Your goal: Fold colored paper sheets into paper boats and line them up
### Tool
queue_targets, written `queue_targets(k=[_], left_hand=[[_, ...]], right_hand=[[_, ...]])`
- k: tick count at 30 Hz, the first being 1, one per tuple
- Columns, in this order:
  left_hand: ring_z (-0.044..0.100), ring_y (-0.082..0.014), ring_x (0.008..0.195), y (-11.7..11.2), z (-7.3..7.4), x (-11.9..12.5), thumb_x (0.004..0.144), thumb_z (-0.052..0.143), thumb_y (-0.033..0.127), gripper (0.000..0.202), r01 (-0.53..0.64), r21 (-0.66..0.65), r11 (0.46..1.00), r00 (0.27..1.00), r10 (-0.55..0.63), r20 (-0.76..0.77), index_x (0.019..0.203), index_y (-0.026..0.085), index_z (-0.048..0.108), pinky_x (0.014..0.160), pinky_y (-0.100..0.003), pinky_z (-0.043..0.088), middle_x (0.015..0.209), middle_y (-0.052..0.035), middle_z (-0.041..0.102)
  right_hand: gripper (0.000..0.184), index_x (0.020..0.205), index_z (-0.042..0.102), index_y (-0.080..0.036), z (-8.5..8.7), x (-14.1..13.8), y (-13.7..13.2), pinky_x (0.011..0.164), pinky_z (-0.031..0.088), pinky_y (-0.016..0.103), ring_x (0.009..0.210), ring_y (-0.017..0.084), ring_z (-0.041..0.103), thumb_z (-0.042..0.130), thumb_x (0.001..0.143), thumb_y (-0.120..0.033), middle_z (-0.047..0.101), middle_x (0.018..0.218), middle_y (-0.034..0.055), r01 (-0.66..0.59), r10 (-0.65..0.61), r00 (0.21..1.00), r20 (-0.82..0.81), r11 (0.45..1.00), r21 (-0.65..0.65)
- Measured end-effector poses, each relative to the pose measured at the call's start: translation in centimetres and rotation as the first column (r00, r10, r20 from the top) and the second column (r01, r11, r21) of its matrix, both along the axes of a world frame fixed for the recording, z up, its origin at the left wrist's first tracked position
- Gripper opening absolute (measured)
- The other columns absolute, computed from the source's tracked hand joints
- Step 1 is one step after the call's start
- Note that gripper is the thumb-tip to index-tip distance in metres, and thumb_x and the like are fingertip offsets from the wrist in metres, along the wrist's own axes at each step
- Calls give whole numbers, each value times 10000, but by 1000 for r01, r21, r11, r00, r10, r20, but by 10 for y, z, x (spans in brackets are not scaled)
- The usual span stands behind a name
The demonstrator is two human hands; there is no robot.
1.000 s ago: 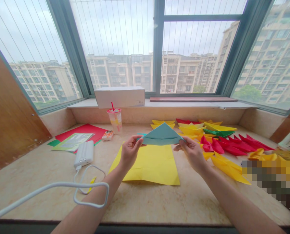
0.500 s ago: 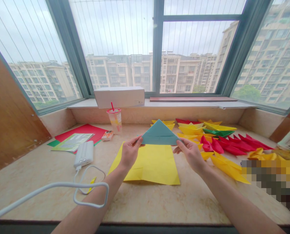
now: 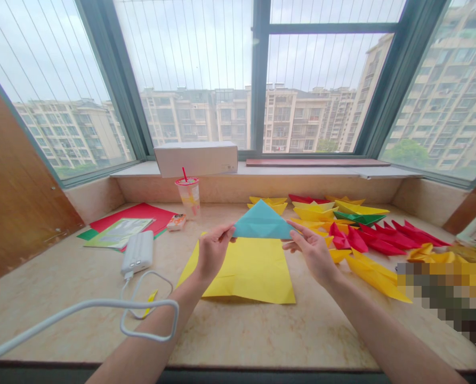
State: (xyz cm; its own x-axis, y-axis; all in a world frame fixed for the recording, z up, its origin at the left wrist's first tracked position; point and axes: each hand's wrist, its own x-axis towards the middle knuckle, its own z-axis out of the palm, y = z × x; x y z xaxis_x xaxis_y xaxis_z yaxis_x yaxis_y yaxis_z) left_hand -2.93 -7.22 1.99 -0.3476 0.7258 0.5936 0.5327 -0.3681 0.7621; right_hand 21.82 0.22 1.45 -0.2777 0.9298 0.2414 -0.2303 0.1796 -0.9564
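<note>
Both hands pinch a folded teal paper triangle (image 3: 261, 224), held above the yellow sheet (image 3: 245, 269) on the tabletop (image 3: 238, 330): left hand (image 3: 214, 250) grips its 9 o'clock corner, right hand (image 3: 313, 253) its 3 o'clock corner. At 3 o'clock lie paper boats (image 3: 365, 234); beyond them a pixelated patch is unreadable

Teal paper triangle (image 3: 261, 224), folded, point up, held in the air by both bottom corners, just above yellow sheet (image 3: 245, 269) lying flat on bench.
</note>
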Motion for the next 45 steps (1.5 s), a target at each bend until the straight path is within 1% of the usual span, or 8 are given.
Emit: queue_targets(k=[6, 10, 14, 20, 28, 32, 38, 45], left_hand=[[705, -242, 1000, 8, -13, -2, 881, 621, 316, 348, 80, 16, 997, 951, -71, -302, 1188, 166, 683, 852, -345, 580, 1189, -111, 711], [679, -251, 1072, 9, -13, -5, 925, 554, 271, 306, 90, 17, 996, 917, -76, -391, 1185, 180, 688, 952, -377, 533, 1185, -102, 715], [696, -222, 1010, 3, -5, -4, 964, 487, 262, 306, 124, -43, 991, 904, -131, -407, 1181, 203, 695, 880, -328, 554, 1149, -87, 727], [724, -230, 906, -3, 1, 1, 934, 521, 224, 294, 91, -37, 995, 921, -98, -377, 1159, 204, 708, 821, -337, 567, 1044, -74, 764], [712, -306, 995, 1, -10, 11, 846, 644, 282, 242, 76, -58, 995, 989, -83, -120, 1060, 269, 755, 903, -429, 546, 1072, -40, 756], [717, -297, 980, 0, -11, 25, 828, 662, 306, 336, 142, -140, 980, 989, -136, 55, 1147, 217, 717, 915, -445, 541, 1043, -58, 768], [692, -280, 1034, -4, -5, 50, 779, 738, 374, 359, 485, -72, 871, 809, -416, 415, 1060, 150, 734, 972, -418, 515, 1090, -99, 752], [619, -269, 1173, -12, 4, 58, 876, 637, 409, 385, 623, 53, 780, 616, -532, 582, 1186, 185, 677, 1032, -424, 475, 1276, -122, 663]], right_hand=[[607, 1277, 621, -144, -2, 3, 4, 620, 521, 286, 688, 200, 728, 698, 792, -501, 765, 831, 85, 96, -97, 995, 24, 995, 19], [623, 1310, 592, -126, -7, 1, 4, 623, 524, 308, 653, 197, 712, 626, 847, -541, 756, 806, 81, 118, -136, 983, 122, 983, 144], [629, 1337, 568, -112, -15, 1, 8, 675, 535, 333, 687, 215, 706, 573, 887, -551, 742, 737, 62, 50, -108, 968, 226, 967, 250], [523, 1337, 590, -181, -18, 3, 8, 792, 551, 390, 815, 251, 721, 569, 909, -479, 759, 978, 81, 1, -136, 935, 327, 924, 382], [384, 1305, 627, -246, -14, 4, 0, 954, 516, 445, 1117, 280, 657, 463, 958, -262, 692, 1231, 80, 112, -406, 849, 340, 765, 634], [438, 1385, 547, -231, -15, -1, -9, 958, 516, 427, 1125, 264, 656, 432, 965, -186, 679, 1253, 92, 60, -500, 802, 327, 613, 788], [535, 1479, 407, -225, -11, -17, -25, 1091, 420, 441, 1289, 232, 544, 440, 960, -102, 584, 1382, 94, -114, -544, 782, 305, 355, 928], [661, 1507, 354, -182, -19, -26, -29, 1111, 393, 497, 1439, 268, 327, 406, 870, -12, 411, 1521, 122, -222, -597, 697, 397, 347, 911]])
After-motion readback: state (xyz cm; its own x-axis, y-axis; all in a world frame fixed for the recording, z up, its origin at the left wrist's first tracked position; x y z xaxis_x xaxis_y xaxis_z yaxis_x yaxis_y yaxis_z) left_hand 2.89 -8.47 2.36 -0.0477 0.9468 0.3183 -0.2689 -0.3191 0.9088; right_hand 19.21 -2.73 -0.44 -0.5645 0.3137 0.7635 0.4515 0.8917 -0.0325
